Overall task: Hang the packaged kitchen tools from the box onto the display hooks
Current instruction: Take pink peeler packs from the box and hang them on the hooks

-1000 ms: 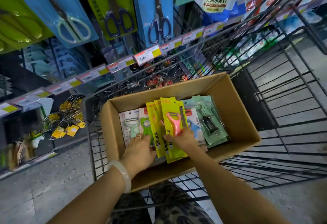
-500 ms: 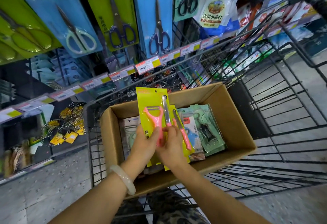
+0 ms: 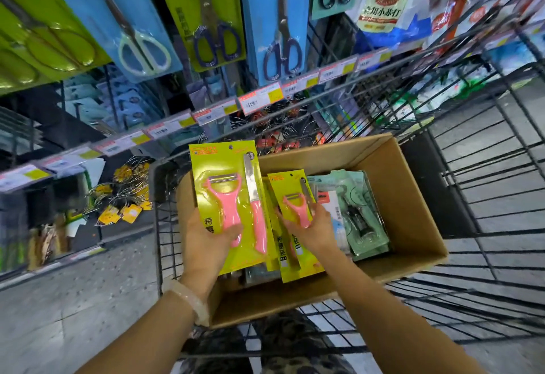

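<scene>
Speckled grey floor (image 3: 73, 300), store shelving (image 3: 73, 125) with price labels (image 3: 259, 99)

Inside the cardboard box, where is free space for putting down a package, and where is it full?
Bare floor of the cardboard box shows only along its right wall, beside the green packs. The near left corner is hidden behind the left hand and its yellow peeler pack. The middle is crowded: stacked packs lie under the right hand.
</scene>
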{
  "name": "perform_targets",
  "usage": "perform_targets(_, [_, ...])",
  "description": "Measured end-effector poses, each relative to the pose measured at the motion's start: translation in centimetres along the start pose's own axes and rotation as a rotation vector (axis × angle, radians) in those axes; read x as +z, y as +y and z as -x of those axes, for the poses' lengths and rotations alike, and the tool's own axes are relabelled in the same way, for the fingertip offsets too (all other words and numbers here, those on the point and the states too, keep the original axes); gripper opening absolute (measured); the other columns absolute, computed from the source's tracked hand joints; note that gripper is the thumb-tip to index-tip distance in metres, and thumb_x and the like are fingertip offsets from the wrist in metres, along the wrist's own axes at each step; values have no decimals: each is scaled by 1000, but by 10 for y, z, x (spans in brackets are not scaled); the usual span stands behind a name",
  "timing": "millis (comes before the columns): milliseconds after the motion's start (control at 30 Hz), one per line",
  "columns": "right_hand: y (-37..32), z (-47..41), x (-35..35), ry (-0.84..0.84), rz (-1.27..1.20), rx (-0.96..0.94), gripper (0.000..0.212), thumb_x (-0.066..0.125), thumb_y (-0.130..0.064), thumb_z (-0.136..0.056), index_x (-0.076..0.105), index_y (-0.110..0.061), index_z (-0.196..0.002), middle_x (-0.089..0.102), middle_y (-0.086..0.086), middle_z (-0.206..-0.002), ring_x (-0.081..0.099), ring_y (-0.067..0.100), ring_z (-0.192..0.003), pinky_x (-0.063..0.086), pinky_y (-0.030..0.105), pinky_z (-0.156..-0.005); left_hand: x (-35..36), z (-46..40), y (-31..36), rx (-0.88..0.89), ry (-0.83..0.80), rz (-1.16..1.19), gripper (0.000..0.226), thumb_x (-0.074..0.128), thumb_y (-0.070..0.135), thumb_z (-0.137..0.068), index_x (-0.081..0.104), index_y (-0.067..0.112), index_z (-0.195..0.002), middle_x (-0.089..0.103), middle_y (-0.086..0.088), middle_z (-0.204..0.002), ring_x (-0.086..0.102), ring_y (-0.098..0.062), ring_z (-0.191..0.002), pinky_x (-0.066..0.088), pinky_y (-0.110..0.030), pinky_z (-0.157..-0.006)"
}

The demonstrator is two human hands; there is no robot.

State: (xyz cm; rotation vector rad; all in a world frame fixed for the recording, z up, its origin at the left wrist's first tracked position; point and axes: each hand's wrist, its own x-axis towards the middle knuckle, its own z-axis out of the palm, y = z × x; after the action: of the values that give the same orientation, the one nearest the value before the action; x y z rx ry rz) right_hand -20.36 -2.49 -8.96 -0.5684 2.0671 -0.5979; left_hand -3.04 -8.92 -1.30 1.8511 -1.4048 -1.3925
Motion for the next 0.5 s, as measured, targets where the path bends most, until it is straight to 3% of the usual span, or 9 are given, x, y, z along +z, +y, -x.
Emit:
perform_targets(100, [25,-22,-5,-83,128,157,107,81,-47,-65,22,-9,-146,35,11,-142,36,28,-133,37,41,-107,-4,-7,-8,-31,-4,21,54,78,-6,-68,53,19,-109,66,-5,-104,63,-22,-93,46,-20,-66])
perform_targets(233, [37,-42,-2,-183,73,275,122,84,-46,-61,8,-13,-149,29,9,-152,33,31,-137,32,45,-112,-10,-6,-11,-60,-18,45,53,77,-5,-70,54,7,-116,66,-5,-101,64,-14,-87,48,-12,-59])
perform_targets(300, [41,-48,2,-184,86,291,119,86,-43,-59,13,-13,-148,40,9,-144,43,32,-130,36,45,-109,-12,-4,-10,-60,-16,80,51,77,-5,-71,52,12,-111,64,0,-96,62,-7,-83,47,-12,-57])
perform_targets(400, [37,-45,0,-198,107,310,128,87,-58,-41,21,-16,-143,54,10,-128,62,27,-100,52,41,-87,-15,-3,-13,-62,-23,83,53,77,-4,-71,50,21,-110,62,6,-97,60,-2,-85,47,-15,-65])
perform_targets(433, [33,-40,-1,-231,133,330,118,86,-56,-50,25,-11,-142,54,12,-127,62,24,-92,52,35,-81,-17,-2,-13,-64,-20,87,54,77,-3,-70,50,22,-110,63,4,-99,61,-8,-89,50,-22,-71])
perform_targets(500, [35,-36,0,-232,188,358,99,80,-54,-63,35,-6,-136,55,13,-125,58,23,-93,47,32,-83,-20,0,-14,-72,-17,87,62,79,-1,-69,49,19,-119,63,-2,-111,61,-19,-103,50,-38,-87])
